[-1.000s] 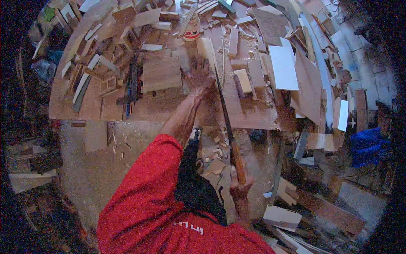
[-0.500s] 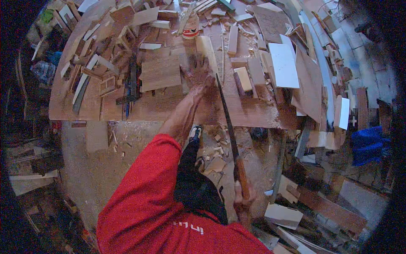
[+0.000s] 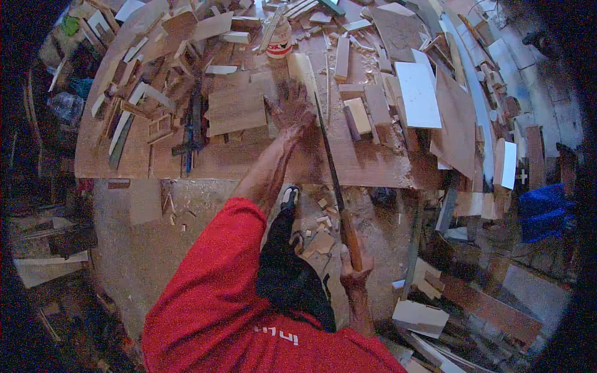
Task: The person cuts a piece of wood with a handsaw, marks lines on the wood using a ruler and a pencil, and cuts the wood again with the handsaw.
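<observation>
My left hand (image 3: 289,109) lies on a piece of wood with fingers spread, beside a pale narrow board (image 3: 303,68) on the workbench. My right hand (image 3: 356,270) grips the wooden handle (image 3: 348,239) of a long tool with a thin dark blade (image 3: 331,156), which looks like a handsaw seen edge-on. The blade runs forward over the bench's front edge to the pale board, close along the right of my left hand. A white container with red markings (image 3: 279,42) holding thin sticks stands just beyond the board.
The cluttered workbench (image 3: 367,174) holds several offcuts, a flat brown panel (image 3: 236,109), a dark tool (image 3: 189,149) and a white board (image 3: 416,93). My foot (image 3: 289,196) is on the floor among scraps. A blue sheet (image 3: 541,211) and more timber lie at the right.
My right hand and the tool moved back toward my body, then forward again along the pale board. My left hand has stayed in about the same place.
</observation>
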Motion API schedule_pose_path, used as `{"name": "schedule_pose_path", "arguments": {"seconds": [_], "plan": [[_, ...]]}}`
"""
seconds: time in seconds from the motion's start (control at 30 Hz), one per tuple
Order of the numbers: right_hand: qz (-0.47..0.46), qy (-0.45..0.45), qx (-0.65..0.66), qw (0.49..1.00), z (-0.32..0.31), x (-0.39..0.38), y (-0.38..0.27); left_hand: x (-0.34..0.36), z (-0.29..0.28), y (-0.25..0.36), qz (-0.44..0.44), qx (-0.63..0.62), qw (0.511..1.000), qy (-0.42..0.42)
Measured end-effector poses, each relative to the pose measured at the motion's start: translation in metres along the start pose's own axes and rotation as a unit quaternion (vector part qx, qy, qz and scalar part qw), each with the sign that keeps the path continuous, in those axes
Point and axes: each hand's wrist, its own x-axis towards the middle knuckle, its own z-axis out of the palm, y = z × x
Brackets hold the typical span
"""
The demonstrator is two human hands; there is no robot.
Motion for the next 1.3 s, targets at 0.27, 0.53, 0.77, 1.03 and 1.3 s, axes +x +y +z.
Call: {"name": "schedule_pose_path", "arguments": {"seconds": [0.27, 0.53, 0.77, 1.03, 1.3], "plan": [[0.073, -0.011, 0.088, 0.993, 0.006, 0.004, 0.011, -0.006, -0.004, -0.004, 0.014, 0.072, 0.997, -0.034], [0.104, 0.002, 0.039, 0.994, -0.013, -0.009, -0.008, -0.002, -0.001, -0.018, -0.002, 0.003, 1.000, -0.006], [0.060, -0.034, -0.003, 0.998, 0.012, -0.007, 0.026, -0.004, 0.007, 0.041, -0.028, 0.546, 0.835, -0.066], [0.091, -0.067, 0.064, 0.992, 0.007, 0.012, 0.011, -0.001, 0.004, 0.042, 0.008, 0.641, 0.764, -0.075], [0.030, 0.119, -0.012, 0.992, 0.012, 0.012, -0.038, -0.006, 0.008, 0.044, 0.069, 0.733, 0.675, -0.040]]}}
